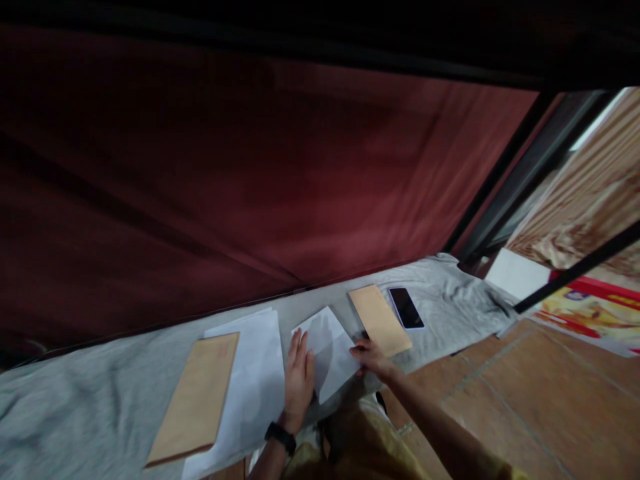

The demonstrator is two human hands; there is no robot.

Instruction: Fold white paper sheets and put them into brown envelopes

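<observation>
A folded white sheet of paper (327, 350) lies on a grey cloth (100, 387) spread over a low ledge. My left hand (299, 377) rests flat on the sheet's left edge, fingers stretched out, a dark watch on the wrist. My right hand (369, 355) presses the sheet's right corner with its fingertips, fingers bent. A brown envelope (380, 319) lies just right of the sheet, touching my right hand's side.
A larger brown envelope (196, 397) lies on white sheets (255, 373) to the left. A black phone (406, 308) sits right of the small envelope. Dark red curtain (225, 180) behind the ledge. Tiled floor (540, 400) and a white box (517, 275) at right.
</observation>
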